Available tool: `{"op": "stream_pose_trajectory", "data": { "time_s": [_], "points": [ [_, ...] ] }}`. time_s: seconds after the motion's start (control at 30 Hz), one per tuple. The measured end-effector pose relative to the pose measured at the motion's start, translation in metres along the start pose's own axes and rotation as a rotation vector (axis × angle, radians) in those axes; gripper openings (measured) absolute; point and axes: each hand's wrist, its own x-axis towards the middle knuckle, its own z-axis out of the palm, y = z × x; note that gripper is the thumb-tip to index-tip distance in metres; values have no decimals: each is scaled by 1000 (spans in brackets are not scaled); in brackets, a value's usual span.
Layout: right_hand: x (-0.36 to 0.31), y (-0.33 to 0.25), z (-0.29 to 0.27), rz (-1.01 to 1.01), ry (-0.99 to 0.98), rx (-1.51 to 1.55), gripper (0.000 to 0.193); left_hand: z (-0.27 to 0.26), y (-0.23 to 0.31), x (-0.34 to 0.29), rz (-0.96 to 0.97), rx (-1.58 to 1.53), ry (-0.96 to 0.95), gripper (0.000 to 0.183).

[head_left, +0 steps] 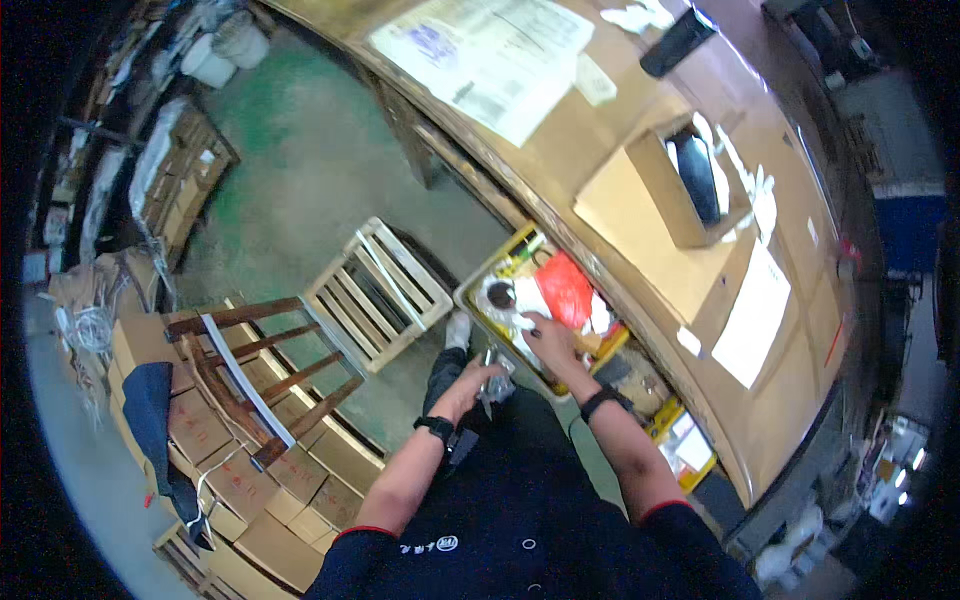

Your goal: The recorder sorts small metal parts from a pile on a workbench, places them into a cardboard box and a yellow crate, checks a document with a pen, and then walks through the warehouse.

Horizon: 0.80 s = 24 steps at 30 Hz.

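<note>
My left hand is closed around a clear, shiny plastic piece that looks like a small crumpled bag, low in front of my body. My right hand reaches into a yellow drawer-like bin beside the table edge. Its fingers are pinched together at a small white thing, too blurred to name. Within the bin lie a red plastic bag, a roll with a dark centre and several white and yellow bits.
The cardboard-covered table on the right carries papers, an open cardboard box, white gloves and a black cup-like object. A wooden slatted chair stands left. Stacked cartons sit behind it. A second yellow bin is under the table.
</note>
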Motion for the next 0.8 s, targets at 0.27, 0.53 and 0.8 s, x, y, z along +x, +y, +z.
{"op": "stream_pose_trajectory", "data": {
  "time_s": [0.27,0.53,0.8],
  "points": [
    [51,-24,-94,-141,95,-178,25,6,14,-2,12,88,-6,26],
    [43,-40,-122,-145,59,-93,25,5,14,-3,29,29,12,35],
    [120,-66,-199,-304,549,-417,12,-7,8,6,16,-47,-58,36]
  ]
}}
